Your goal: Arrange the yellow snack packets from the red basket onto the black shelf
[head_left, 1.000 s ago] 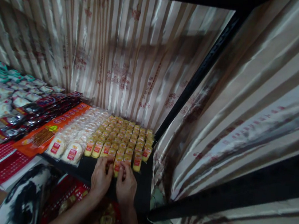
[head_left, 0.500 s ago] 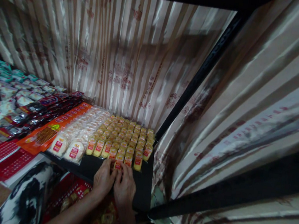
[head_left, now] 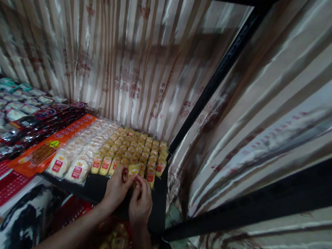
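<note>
— While the left hand (head_left: 116,189) and right hand (head_left: 141,203) meet at the near row, what do they hold?
— Both pinch one yellow packet (head_left: 133,170) in their fingertips, fronting the filled rows (head_left: 138,145). Only the tray's (head_left: 96,187) near black strip lies bare.

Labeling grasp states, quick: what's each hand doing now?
Left hand: closed, pinching a yellow packet.
Right hand: fingers curled against that packet; grip cannot be told.
</note>
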{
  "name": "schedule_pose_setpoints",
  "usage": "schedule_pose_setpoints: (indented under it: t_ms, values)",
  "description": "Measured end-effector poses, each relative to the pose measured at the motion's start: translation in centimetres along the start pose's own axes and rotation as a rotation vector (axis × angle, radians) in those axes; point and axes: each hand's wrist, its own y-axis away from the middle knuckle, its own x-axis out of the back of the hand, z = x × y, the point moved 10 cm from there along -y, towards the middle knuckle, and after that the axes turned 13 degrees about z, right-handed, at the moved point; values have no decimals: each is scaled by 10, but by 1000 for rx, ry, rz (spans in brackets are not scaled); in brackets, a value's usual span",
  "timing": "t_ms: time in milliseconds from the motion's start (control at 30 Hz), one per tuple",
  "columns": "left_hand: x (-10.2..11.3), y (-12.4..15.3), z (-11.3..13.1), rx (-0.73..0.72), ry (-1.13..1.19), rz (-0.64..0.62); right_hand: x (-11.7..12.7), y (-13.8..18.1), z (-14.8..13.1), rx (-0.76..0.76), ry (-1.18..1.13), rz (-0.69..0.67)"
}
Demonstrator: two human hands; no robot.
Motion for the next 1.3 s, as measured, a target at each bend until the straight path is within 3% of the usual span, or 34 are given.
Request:
schedule_pose_setpoints:
  t_ms: [167, 300, 500, 633, 900, 1067, 1300]
  values:
    - [-25, -13, 50, -110, 57, -119, 25, -19, 5, 13, 51, 143]
    - [-64, -14, 87, -276, 61, -294, 39, -28, 20, -37, 109, 237]
    - [-118, -14, 106, -377, -55, -465, 45, -31, 46, -146, 156, 287]
    - [-140, -11, 108, -471, -177, -510, 46, -30, 64, -206, 158, 300]
    - [-151, -4, 97, -656, -372, -471, 35, -22, 98, -301, 155, 242]
    - [-148, -7, 89, -596, -421, -414, 16, -9, 124, -366, 117, 151]
    - [-137, -10, 86, -513, -324, -345, 6, 5, 146, -397, 154, 146]
